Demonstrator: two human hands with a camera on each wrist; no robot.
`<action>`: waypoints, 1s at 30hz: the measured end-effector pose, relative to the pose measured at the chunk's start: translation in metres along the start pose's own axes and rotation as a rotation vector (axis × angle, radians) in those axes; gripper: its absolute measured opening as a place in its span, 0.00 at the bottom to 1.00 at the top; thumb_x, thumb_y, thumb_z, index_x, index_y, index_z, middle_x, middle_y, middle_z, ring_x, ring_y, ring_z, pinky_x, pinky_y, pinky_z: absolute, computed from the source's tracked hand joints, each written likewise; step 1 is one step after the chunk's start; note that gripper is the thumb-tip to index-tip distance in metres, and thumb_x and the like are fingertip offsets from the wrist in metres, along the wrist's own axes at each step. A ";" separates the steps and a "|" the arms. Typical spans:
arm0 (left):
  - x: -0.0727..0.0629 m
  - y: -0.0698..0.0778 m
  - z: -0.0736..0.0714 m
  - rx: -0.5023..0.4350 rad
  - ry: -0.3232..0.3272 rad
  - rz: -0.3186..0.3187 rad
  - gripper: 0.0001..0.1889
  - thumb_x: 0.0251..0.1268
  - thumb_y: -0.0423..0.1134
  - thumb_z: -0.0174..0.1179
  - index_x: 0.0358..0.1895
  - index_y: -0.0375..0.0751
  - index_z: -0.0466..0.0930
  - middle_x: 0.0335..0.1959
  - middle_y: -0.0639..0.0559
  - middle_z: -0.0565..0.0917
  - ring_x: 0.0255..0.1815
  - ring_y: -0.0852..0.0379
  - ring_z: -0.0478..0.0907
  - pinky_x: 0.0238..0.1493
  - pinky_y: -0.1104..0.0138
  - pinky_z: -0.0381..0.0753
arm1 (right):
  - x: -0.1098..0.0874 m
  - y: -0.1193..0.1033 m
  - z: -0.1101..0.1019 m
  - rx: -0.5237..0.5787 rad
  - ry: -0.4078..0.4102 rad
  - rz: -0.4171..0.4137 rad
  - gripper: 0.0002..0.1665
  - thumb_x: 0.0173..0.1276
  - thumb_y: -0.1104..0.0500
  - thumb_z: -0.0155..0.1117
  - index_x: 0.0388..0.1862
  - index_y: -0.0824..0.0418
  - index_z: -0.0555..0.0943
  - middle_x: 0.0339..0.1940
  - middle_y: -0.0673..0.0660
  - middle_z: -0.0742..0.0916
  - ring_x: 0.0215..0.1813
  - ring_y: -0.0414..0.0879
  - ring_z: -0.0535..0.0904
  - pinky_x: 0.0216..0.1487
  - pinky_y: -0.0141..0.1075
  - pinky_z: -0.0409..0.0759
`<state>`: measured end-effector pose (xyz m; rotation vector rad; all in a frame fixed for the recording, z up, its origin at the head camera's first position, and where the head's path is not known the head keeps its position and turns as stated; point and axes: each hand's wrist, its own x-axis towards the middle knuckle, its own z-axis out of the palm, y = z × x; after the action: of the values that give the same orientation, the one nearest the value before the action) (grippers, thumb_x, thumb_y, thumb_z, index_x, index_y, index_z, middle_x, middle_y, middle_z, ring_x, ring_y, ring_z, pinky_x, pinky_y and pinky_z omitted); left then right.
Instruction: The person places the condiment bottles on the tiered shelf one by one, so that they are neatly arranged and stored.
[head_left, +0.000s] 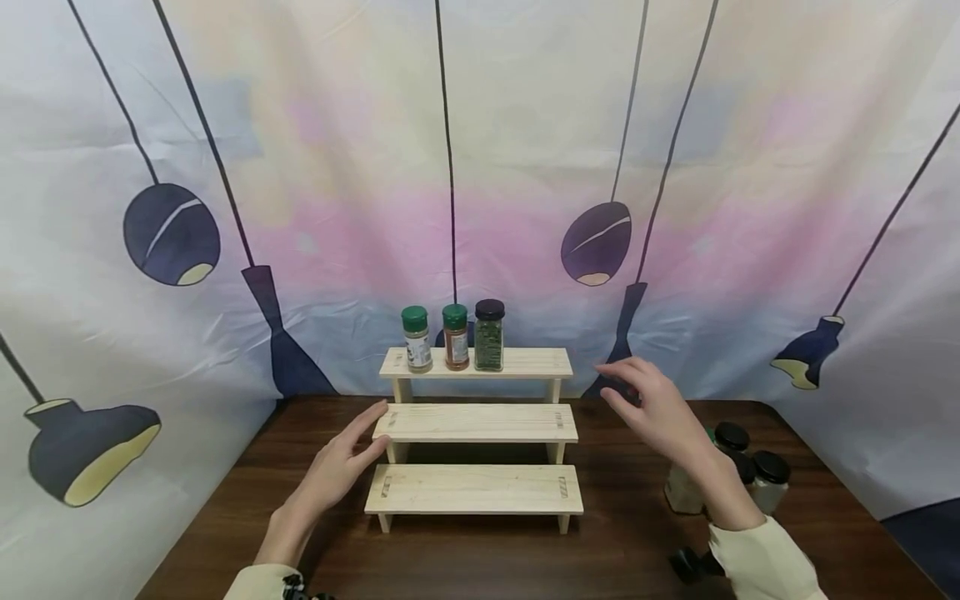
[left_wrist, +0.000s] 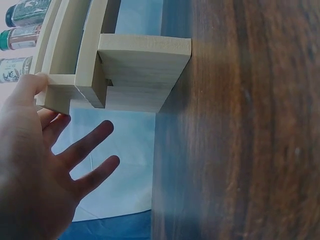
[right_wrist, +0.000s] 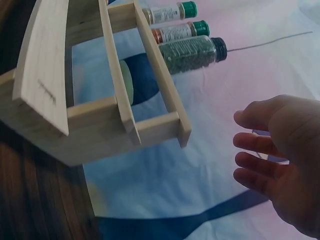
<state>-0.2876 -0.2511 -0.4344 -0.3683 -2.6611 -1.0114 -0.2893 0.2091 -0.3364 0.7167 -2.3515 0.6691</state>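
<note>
A three-tier wooden display rack (head_left: 475,492) stands on the table. My left hand (head_left: 330,471) is at the left end of its middle tier, with thumb and index finger on either side of the board's end; in the left wrist view the other fingers spread away from it. On the top tier stand three spice jars: a green-capped jar with pale contents (head_left: 417,340), a green-capped jar with reddish contents (head_left: 455,337) and a black-capped jar of green herbs (head_left: 489,337). My right hand (head_left: 660,408) hovers right of the rack, fingers loosely bent around nothing.
Several more jars (head_left: 768,482), mostly black-capped, stand at the right of the dark wood table (head_left: 480,571), partly behind my right forearm. A small black-capped item (head_left: 686,565) lies by the right sleeve. A curtain printed with lamps (head_left: 360,208) hangs behind the table.
</note>
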 end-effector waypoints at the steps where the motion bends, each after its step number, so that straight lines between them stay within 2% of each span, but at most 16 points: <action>1: 0.000 0.000 0.000 -0.005 0.000 -0.002 0.33 0.74 0.61 0.52 0.77 0.57 0.61 0.78 0.52 0.63 0.73 0.44 0.67 0.62 0.46 0.75 | -0.003 0.001 -0.001 -0.011 0.003 0.005 0.18 0.69 0.61 0.67 0.58 0.58 0.83 0.48 0.54 0.84 0.37 0.41 0.72 0.34 0.36 0.74; 11: 0.001 0.000 0.000 -0.012 0.008 -0.005 0.32 0.73 0.60 0.53 0.76 0.58 0.63 0.77 0.52 0.66 0.67 0.42 0.74 0.58 0.47 0.78 | -0.032 0.020 -0.010 -0.073 0.009 0.079 0.18 0.67 0.63 0.68 0.55 0.60 0.84 0.46 0.57 0.85 0.42 0.49 0.76 0.34 0.38 0.73; 14: 0.001 0.000 -0.001 -0.010 0.004 -0.011 0.32 0.73 0.60 0.53 0.76 0.58 0.63 0.77 0.53 0.65 0.66 0.41 0.75 0.57 0.46 0.78 | -0.040 0.028 -0.012 -0.084 -0.006 0.099 0.17 0.67 0.62 0.68 0.55 0.60 0.84 0.46 0.56 0.85 0.43 0.48 0.77 0.36 0.39 0.77; 21: 0.001 0.002 -0.001 0.024 0.006 -0.027 0.32 0.72 0.62 0.53 0.76 0.60 0.64 0.76 0.54 0.66 0.59 0.42 0.81 0.55 0.45 0.78 | -0.052 0.045 -0.023 -0.108 -0.090 0.156 0.17 0.68 0.61 0.68 0.55 0.60 0.84 0.46 0.56 0.85 0.43 0.49 0.77 0.38 0.42 0.77; 28: 0.001 0.003 -0.002 0.033 0.002 -0.027 0.31 0.73 0.60 0.53 0.76 0.60 0.64 0.76 0.52 0.67 0.58 0.43 0.81 0.55 0.44 0.78 | -0.066 0.060 -0.036 -0.105 -0.179 0.248 0.17 0.70 0.56 0.66 0.55 0.60 0.83 0.48 0.58 0.84 0.44 0.52 0.77 0.42 0.48 0.75; 30: 0.000 0.003 -0.002 0.030 0.001 -0.030 0.30 0.73 0.59 0.53 0.76 0.61 0.64 0.76 0.52 0.66 0.58 0.43 0.81 0.56 0.44 0.78 | -0.070 0.064 -0.038 -0.104 -0.195 0.265 0.18 0.70 0.54 0.66 0.55 0.59 0.84 0.49 0.58 0.84 0.43 0.50 0.75 0.41 0.47 0.74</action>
<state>-0.2863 -0.2504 -0.4305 -0.3222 -2.6857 -0.9787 -0.2667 0.3015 -0.3729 0.4458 -2.6687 0.6043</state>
